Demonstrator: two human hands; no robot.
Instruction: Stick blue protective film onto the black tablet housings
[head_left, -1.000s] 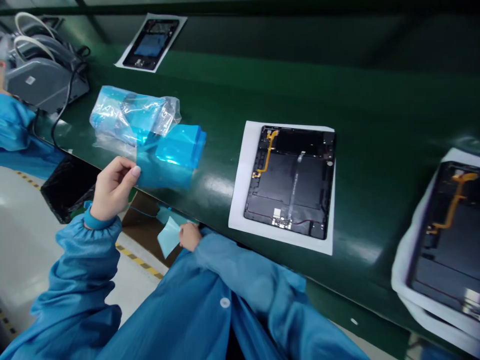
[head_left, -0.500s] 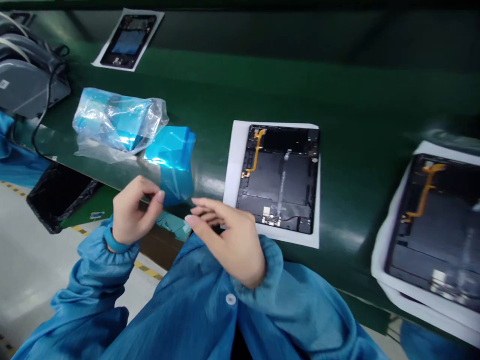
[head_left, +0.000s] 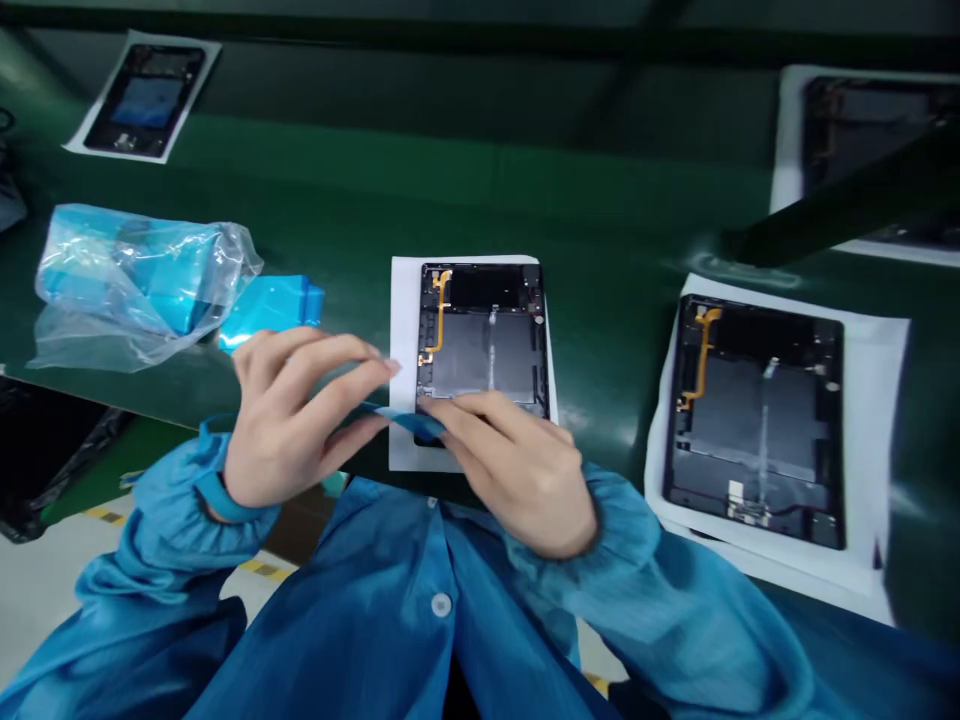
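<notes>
A thin piece of blue plastic film (head_left: 411,420) is stretched between my two hands, over the lower left of an opened tablet (head_left: 480,350). My right hand (head_left: 521,465) pinches the film's right end between thumb and fingers. At its left end is my left hand (head_left: 300,415), fingers curved and thumb against the film; the exact grip is partly hidden. The tablet lies on a white sheet (head_left: 405,300), its dark inside and orange ribbon cable facing up. Behind my left hand is a stack of blue film (head_left: 270,305), partly covered.
A clear plastic bag of blue film (head_left: 135,275) lies to the left on the green table (head_left: 600,330). Another opened tablet (head_left: 750,430) rests on white sheets at right. More tablets are at far left (head_left: 142,105) and far right (head_left: 885,150), near a dark post (head_left: 847,205).
My view has shifted right. Both hands have moved toward the middle tablet, and the film is now drawn out between them over its lower edge; my right hand has closed on it.
</notes>
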